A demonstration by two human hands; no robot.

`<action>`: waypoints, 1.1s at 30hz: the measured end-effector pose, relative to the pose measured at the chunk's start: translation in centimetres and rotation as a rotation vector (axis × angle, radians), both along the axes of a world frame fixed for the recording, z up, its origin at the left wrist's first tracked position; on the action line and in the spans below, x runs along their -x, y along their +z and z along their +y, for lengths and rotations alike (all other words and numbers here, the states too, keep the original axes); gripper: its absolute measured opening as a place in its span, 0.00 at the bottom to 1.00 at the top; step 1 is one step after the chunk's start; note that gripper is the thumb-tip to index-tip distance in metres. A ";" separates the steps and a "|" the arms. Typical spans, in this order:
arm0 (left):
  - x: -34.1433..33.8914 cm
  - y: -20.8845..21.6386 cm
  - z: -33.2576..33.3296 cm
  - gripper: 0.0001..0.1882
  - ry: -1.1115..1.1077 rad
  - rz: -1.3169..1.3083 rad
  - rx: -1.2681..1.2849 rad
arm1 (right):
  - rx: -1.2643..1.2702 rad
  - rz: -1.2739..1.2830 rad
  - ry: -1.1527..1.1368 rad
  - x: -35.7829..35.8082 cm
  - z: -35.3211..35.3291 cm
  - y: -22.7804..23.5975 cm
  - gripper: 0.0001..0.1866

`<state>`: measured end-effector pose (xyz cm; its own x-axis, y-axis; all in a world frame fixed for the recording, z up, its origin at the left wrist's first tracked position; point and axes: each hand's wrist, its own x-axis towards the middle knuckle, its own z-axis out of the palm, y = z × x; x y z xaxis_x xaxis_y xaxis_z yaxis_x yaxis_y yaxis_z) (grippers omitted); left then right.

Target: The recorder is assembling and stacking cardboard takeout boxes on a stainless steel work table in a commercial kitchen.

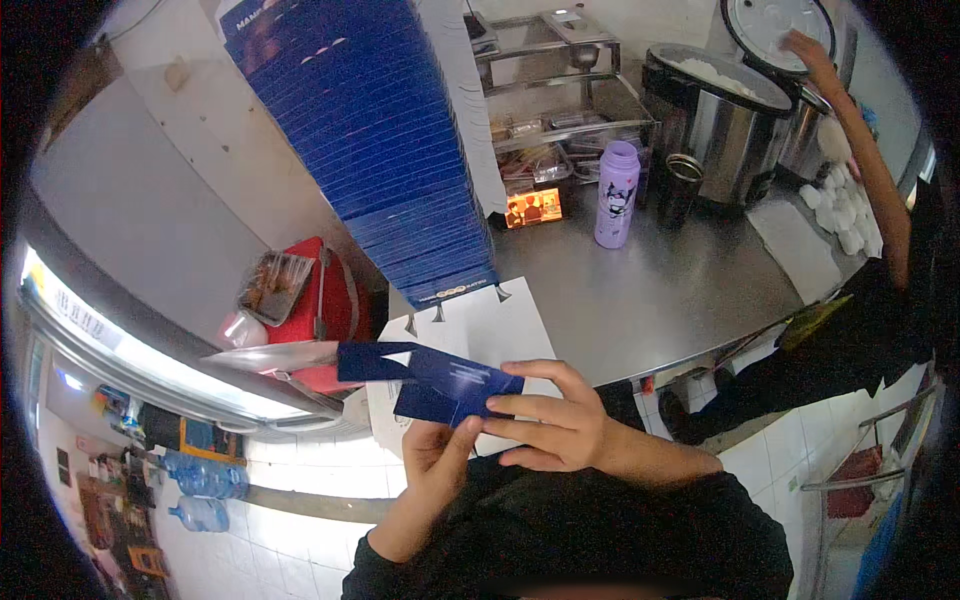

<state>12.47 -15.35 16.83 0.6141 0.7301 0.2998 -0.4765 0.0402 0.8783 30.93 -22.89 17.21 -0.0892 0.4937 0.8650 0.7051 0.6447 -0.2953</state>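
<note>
- Card (455,385): dark blue, fine pale print.
- Stack (370,140): deep blue, close pale lines across, pale print at both ends.
- Sheet (515,325): white, grey wedge-shaped marks.
- Bottle (617,195): lilac, black-and-white cartoon figure.
- Screen (534,208): bright orange, dark figures.
- Bag (298,340): red, grey trim.
- Cooker (735,145): silver, black rim.
- Desk (590,300): silver-grey.
- Jugs (205,475): translucent blue.
- Floor (285,540): white tiles, darker grid lines.
- Shirt (600,530): black.

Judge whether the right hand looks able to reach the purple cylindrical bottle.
Probably yes: the bottle stands upright beyond bare grey metal tabletop, though the right hand is occupied with folded dark-blue cardboard.
</note>
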 end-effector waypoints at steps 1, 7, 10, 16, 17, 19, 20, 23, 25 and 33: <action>0.4 0.4 0.1 0.15 -0.010 0.128 -0.024 | -0.051 0.013 0.023 -0.2 0.0 -0.1 0.12; 1.7 0.9 1.9 0.06 0.027 0.696 -0.575 | 0.098 0.114 -0.087 -1.3 1.1 -1.5 0.18; 1.6 0.1 1.9 0.05 0.134 0.789 -0.463 | 0.153 0.121 -0.118 -1.2 2.2 -2.1 0.18; 2.2 -0.6 2.0 0.12 0.226 0.734 -0.192 | 0.190 0.330 -0.156 -0.9 3.1 -1.8 0.18; 2.2 -0.5 2.1 0.12 0.204 0.732 -0.221 | 0.254 0.252 -0.250 -0.9 3.2 -1.6 0.18; 2.2 -0.5 2.3 0.17 0.291 0.751 -0.517 | 0.259 0.179 -0.166 -0.8 3.4 -1.4 0.17; 2.1 -0.5 2.4 0.17 0.303 0.734 -0.542 | 0.327 0.107 -0.108 -0.7 3.6 -1.3 0.16; 1.7 -0.4 2.2 0.21 0.272 0.805 -0.721 | 0.321 0.142 -0.115 0.3 3.9 -1.5 0.14; 1.7 -0.3 2.1 0.21 0.264 0.813 -0.724 | 0.156 0.285 -0.307 0.6 4.0 -1.5 0.12; 1.7 -0.8 1.6 0.19 0.296 0.733 -0.781 | 0.356 0.134 0.177 -0.8 3.8 -0.6 0.08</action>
